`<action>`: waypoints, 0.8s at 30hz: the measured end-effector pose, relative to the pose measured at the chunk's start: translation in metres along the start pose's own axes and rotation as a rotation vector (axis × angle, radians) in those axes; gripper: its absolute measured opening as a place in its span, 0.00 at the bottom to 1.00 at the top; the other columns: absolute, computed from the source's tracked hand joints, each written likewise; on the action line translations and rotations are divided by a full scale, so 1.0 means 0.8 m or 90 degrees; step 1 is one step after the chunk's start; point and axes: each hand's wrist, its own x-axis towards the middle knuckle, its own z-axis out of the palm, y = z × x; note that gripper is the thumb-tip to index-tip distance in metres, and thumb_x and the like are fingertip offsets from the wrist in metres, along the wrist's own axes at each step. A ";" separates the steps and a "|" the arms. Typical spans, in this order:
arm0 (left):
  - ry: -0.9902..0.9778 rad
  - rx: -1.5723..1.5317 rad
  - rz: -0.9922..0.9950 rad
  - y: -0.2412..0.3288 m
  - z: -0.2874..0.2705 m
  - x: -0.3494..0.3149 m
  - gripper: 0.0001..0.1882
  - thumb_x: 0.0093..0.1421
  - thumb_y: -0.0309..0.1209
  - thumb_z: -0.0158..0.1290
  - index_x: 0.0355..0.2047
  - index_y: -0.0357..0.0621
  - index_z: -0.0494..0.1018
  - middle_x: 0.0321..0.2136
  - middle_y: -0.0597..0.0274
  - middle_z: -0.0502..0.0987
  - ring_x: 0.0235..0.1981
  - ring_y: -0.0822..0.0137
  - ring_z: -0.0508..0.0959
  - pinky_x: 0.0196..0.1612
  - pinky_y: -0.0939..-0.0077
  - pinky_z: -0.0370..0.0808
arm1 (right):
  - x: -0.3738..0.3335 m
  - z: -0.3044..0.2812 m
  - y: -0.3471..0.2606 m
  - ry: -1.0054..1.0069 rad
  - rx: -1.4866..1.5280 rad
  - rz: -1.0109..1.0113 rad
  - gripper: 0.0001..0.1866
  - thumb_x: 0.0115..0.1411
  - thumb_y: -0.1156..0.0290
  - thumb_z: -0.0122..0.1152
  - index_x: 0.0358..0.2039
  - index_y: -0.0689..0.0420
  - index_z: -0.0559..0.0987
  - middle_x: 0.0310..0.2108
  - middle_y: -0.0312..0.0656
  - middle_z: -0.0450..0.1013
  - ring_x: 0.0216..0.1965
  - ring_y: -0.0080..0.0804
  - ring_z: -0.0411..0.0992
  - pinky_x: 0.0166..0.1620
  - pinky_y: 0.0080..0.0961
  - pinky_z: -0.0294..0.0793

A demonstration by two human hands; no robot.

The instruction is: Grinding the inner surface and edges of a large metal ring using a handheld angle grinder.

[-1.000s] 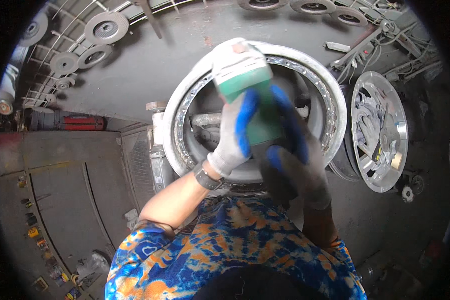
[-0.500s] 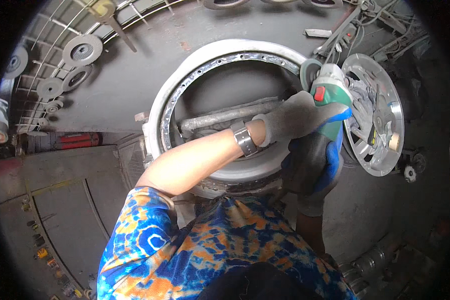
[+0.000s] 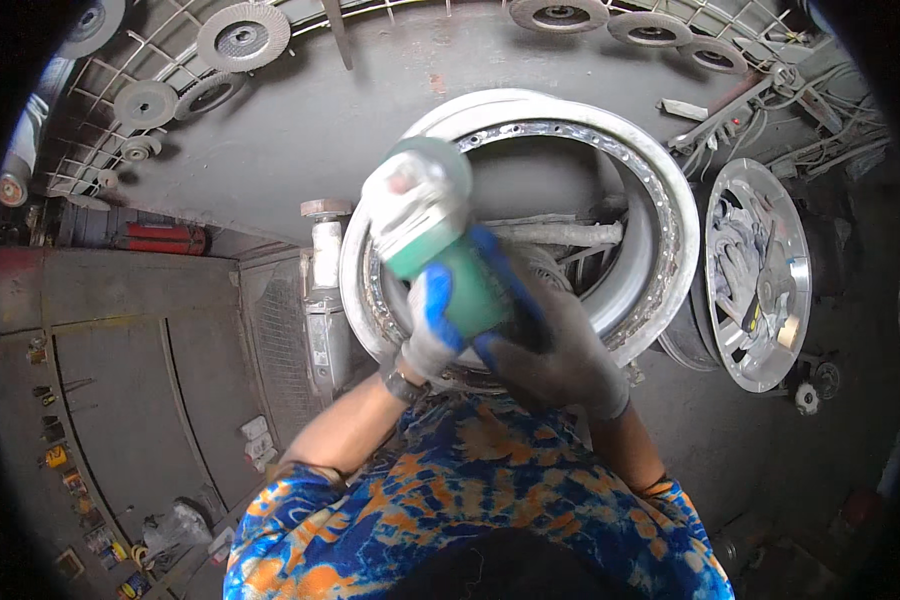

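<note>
An angle grinder with a green body and pale metal head is held in both my gloved hands, slightly smeared by motion. My left hand, in a grey and blue glove, wraps the body near the head. Farther back, my right hand grips the rear of the body. The grinder's disc is over the left part of a silver wheel rim; whether it touches the rim I cannot tell. Small holes run round the rim's inner flange. The tool hides the rim's left side.
Right of the rim, a spoked wheel disc holds gloves and small tools. Abrasive discs hang on a wire grid along the back. A red cylinder lies at left, and cables tangle at back right.
Both hands have carried the grinder from the rim's right side to its left. My left arm no longer crosses over the rim. The whole view has shifted too.
</note>
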 end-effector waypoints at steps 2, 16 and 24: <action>0.012 -0.204 -0.004 -0.006 -0.004 -0.021 0.33 0.74 0.49 0.46 0.67 0.36 0.67 0.59 0.47 0.77 0.60 0.52 0.78 0.61 0.57 0.79 | 0.005 0.006 0.001 -0.049 0.008 -0.031 0.46 0.62 0.65 0.69 0.76 0.63 0.59 0.63 0.65 0.72 0.64 0.51 0.74 0.64 0.42 0.74; -0.151 0.263 0.094 0.012 0.144 0.119 0.18 0.73 0.37 0.56 0.52 0.32 0.77 0.40 0.62 0.83 0.41 0.77 0.80 0.44 0.73 0.80 | -0.062 -0.063 0.004 0.364 0.276 0.120 0.45 0.66 0.60 0.63 0.76 0.68 0.56 0.58 0.57 0.75 0.54 0.44 0.80 0.57 0.36 0.81; -0.191 0.284 0.200 0.032 0.146 0.115 0.24 0.75 0.46 0.54 0.49 0.33 0.79 0.36 0.64 0.83 0.38 0.77 0.79 0.43 0.72 0.79 | -0.050 -0.049 -0.009 0.412 0.406 0.138 0.44 0.65 0.60 0.64 0.75 0.64 0.59 0.55 0.56 0.76 0.49 0.39 0.82 0.50 0.31 0.84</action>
